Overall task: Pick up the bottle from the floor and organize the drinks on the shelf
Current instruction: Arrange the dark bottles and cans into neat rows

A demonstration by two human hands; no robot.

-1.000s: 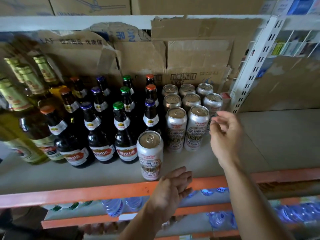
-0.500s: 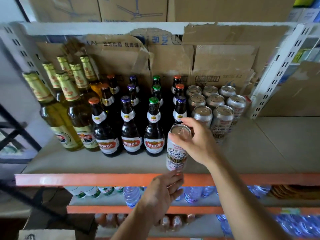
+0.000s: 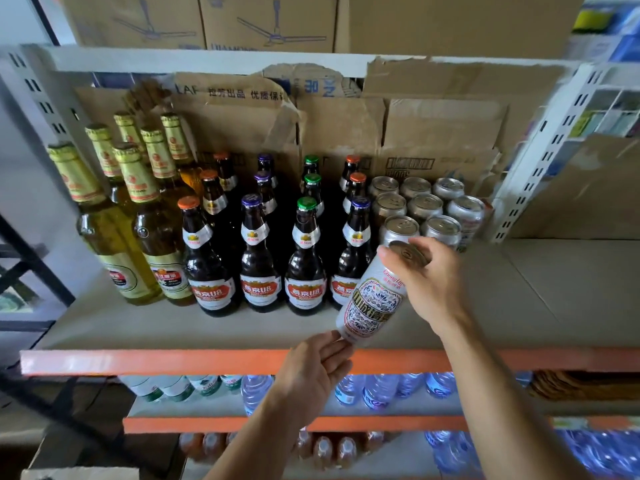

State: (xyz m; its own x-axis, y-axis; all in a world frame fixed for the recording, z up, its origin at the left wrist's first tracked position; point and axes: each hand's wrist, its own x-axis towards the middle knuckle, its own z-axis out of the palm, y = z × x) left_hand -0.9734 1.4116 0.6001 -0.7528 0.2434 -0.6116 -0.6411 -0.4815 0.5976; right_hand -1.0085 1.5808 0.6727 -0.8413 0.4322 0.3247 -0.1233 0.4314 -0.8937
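Observation:
My right hand (image 3: 431, 277) grips the top of a white patterned beer can (image 3: 372, 304) and holds it tilted just above the front of the grey shelf (image 3: 519, 292). My left hand (image 3: 311, 370) is open below, its fingertips touching the can's bottom edge. Several brown beer bottles (image 3: 304, 258) with coloured caps stand in rows to the left of the can. Behind my right hand stands a cluster of silver cans (image 3: 424, 206). Tall gold-foil bottles (image 3: 138, 216) fill the shelf's left end.
Torn cardboard (image 3: 398, 129) lines the shelf's back. The shelf's right half is bare, bounded by a white perforated upright (image 3: 533, 157). An orange front rail (image 3: 173, 362) runs below. Lower shelves hold water bottles (image 3: 377, 389). Fan boxes (image 3: 207, 19) sit on top.
My right hand came left from the silver cans, gripped the lone front can's top and tipped it up off the shelf. My left hand rose to touch its base.

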